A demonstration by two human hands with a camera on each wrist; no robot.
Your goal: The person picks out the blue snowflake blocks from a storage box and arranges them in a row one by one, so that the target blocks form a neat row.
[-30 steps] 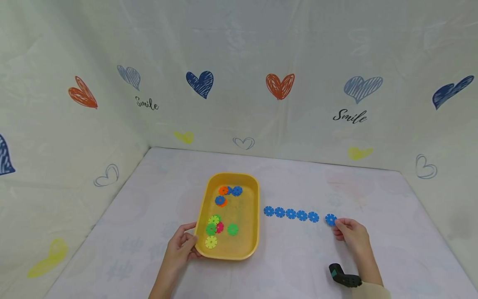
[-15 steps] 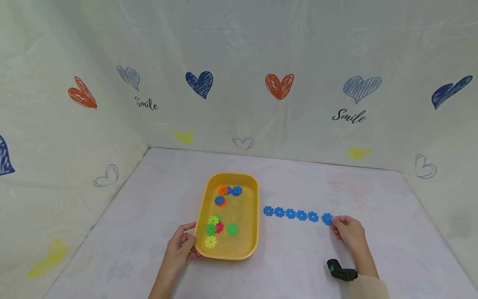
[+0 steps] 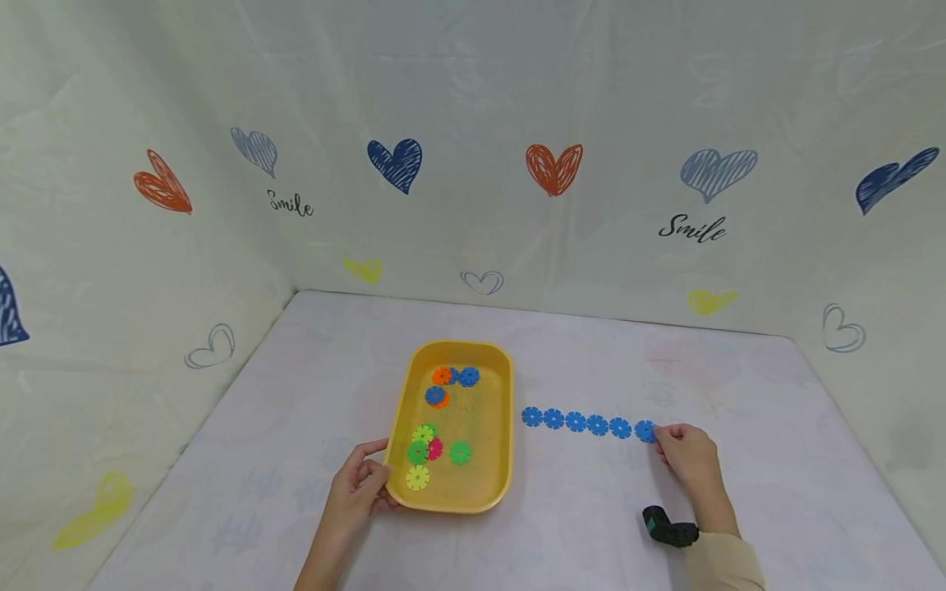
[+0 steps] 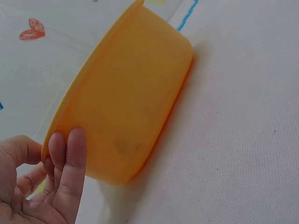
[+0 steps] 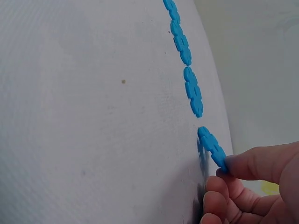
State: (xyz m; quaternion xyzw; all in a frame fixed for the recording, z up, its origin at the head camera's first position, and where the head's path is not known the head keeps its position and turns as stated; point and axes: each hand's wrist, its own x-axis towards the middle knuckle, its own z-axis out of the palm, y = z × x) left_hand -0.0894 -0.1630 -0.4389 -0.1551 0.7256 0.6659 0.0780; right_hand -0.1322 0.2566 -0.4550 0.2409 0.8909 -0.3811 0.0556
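My right hand [image 3: 691, 460] pinches a blue snowflake disc [image 3: 645, 431] between thumb and fingers. That disc is at the right end of a row of several like blue discs [image 3: 576, 422]. The right wrist view shows the held disc [image 5: 211, 145] tilted, one edge raised in the fingertips, with a small gap to its neighbour [image 5: 193, 91]. My left hand [image 3: 355, 488] grips the near left rim of a yellow tray [image 3: 484, 427]. In the left wrist view, the thumb is at the rim and the fingers lie against the outer wall of the tray [image 4: 121, 93].
Inside the tray lie loose discs: blue ones [image 3: 469, 377], an orange one [image 3: 441, 376], green ones [image 3: 461, 453], a pink one [image 3: 436, 449] and yellow ones [image 3: 417, 478]. A black device [image 3: 668, 529] sits at my right wrist. Heart-printed cloth walls [image 3: 480, 230] stand behind the white table [image 3: 591, 525].
My right hand has moved left with the blue disc, narrowing the gap to the row's end. The left hand and the tray have stayed in place.
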